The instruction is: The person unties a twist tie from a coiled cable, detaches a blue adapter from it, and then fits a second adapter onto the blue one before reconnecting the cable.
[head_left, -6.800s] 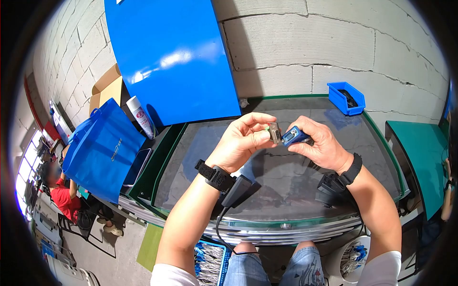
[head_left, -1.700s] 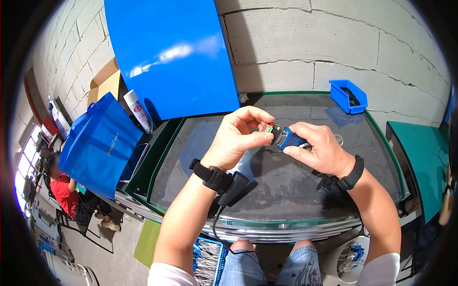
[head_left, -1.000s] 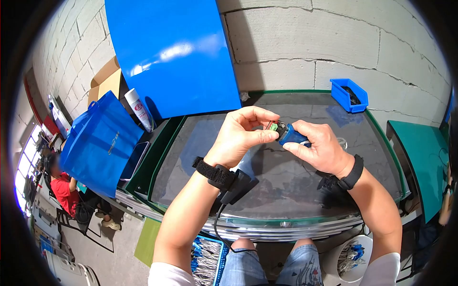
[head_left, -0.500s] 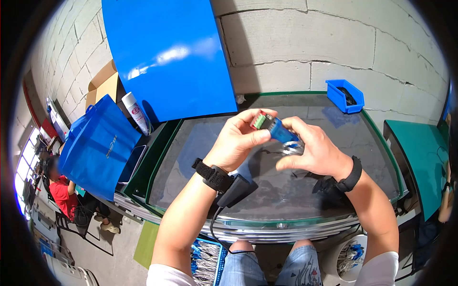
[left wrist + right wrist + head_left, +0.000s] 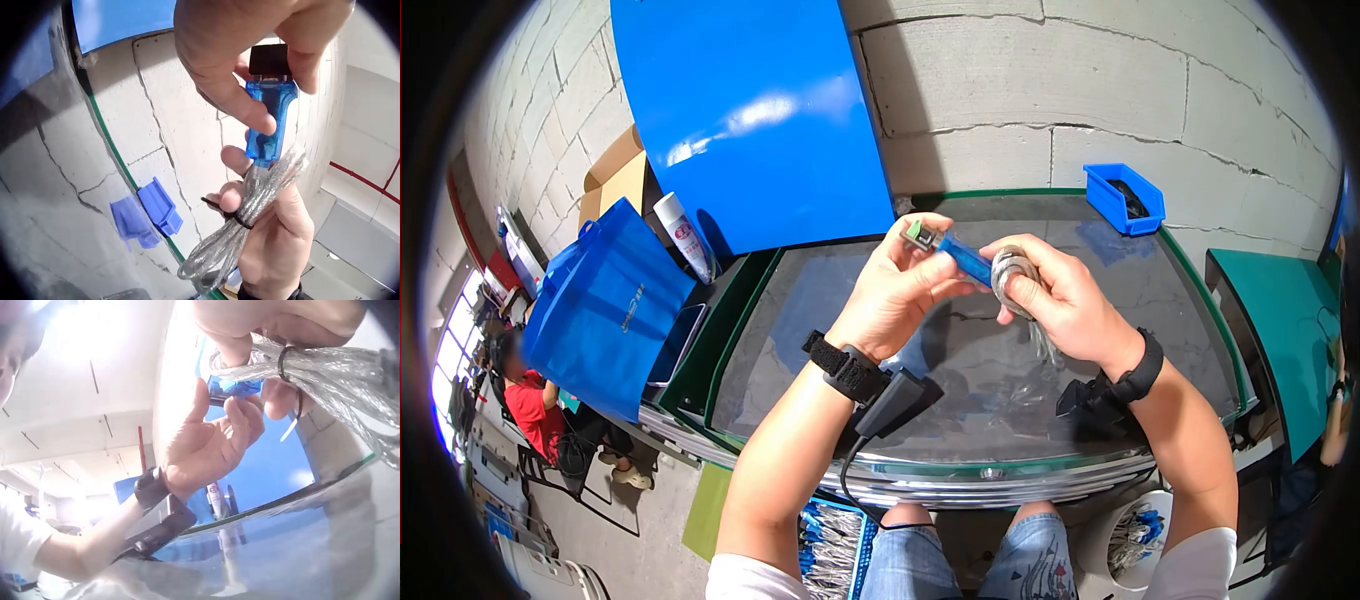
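My left hand (image 5: 892,290) pinches a translucent blue serial cable plug (image 5: 270,122) between thumb and fingers. On the plug's end sits a small adapter (image 5: 920,236) with a green terminal block; its black side shows in the left wrist view. A bundled clear-jacketed grey cable (image 5: 219,250) runs from the plug's other end, bound by a black tie (image 5: 240,220). My right hand (image 5: 1078,303) grips this bundle close to the plug, thumb over the loops. Both hands are raised above the dark worktop (image 5: 840,400).
A blue bin (image 5: 1124,200) with black items stands at the back right. To the left are a spray can (image 5: 683,238), a blue bag (image 5: 615,305) and a tall blue panel (image 5: 760,120). Below the worktop are a blue basket (image 5: 868,560) and a white bucket (image 5: 1097,560) of cables.
The adapter and plug, apart earlier, are now joined. My left hand has taken the plug over, and my right hand has moved from the plug to the cable bundle.
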Action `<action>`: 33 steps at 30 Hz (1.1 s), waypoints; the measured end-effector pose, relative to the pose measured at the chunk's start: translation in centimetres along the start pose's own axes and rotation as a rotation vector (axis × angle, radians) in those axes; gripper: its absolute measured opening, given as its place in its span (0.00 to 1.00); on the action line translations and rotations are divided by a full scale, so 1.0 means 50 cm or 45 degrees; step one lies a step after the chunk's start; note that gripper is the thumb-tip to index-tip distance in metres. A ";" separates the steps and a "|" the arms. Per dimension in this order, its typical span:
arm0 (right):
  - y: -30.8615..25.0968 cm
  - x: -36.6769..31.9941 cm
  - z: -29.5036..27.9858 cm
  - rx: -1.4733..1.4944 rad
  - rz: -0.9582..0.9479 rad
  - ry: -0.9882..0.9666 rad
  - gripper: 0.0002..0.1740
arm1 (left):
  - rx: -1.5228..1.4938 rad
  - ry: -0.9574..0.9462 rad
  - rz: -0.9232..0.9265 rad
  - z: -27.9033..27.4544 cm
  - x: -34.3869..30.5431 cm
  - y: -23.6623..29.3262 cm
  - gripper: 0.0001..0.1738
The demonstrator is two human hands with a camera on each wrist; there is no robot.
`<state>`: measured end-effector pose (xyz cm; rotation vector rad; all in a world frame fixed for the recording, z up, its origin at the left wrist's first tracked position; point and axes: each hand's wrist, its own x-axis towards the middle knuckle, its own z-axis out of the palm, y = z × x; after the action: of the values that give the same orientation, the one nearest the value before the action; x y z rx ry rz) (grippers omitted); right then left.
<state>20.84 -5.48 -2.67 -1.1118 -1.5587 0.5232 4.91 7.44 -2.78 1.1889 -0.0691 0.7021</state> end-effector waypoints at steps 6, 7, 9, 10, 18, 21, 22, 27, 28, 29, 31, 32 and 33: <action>0.008 0.001 0.001 0.547 0.182 -0.051 0.16 | 0.190 0.196 0.012 0.007 0.001 -0.001 0.12; 0.010 0.000 0.002 0.688 0.202 0.021 0.16 | 0.190 0.196 0.013 0.007 0.001 0.000 0.12; 0.009 0.001 -0.005 0.705 0.280 0.032 0.16 | 0.216 0.228 -0.022 0.008 0.001 0.004 0.11; 0.010 0.003 -0.006 0.779 0.284 -0.014 0.16 | 0.216 0.229 -0.022 0.007 0.001 0.006 0.11; 0.011 0.001 0.024 0.161 0.060 0.200 0.21 | 0.210 0.229 -0.135 0.002 0.003 0.005 0.15; -0.006 -0.001 0.011 0.450 0.267 0.172 0.20 | 0.205 0.202 -0.070 -0.002 0.003 -0.003 0.11; -0.001 0.000 0.008 0.546 0.261 0.160 0.20 | 0.206 0.202 -0.067 -0.002 0.003 -0.003 0.11; -0.008 -0.002 0.002 0.689 0.261 0.108 0.18 | 0.128 0.117 -0.060 -0.005 0.002 -0.004 0.12; -0.005 -0.003 0.004 0.621 0.224 0.133 0.17 | 0.127 0.117 -0.061 -0.002 0.002 -0.002 0.12; 0.002 -0.001 0.011 0.621 0.224 0.134 0.17 | 0.053 0.136 -0.137 0.004 0.002 0.001 0.13; 0.019 0.002 0.027 0.128 -0.119 0.306 0.16 | -0.022 0.155 -0.213 0.014 0.000 0.003 0.15; 0.009 0.000 0.027 -0.071 -0.155 0.296 0.16 | 0.002 0.055 -0.233 0.019 -0.003 0.001 0.15; 0.011 0.002 0.029 -0.073 -0.156 0.295 0.16 | 0.025 -0.046 -0.251 0.021 -0.004 0.000 0.15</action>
<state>19.71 -4.83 -3.48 -1.0716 -1.4351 0.2587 5.08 6.42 -2.46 1.2092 0.0245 0.5092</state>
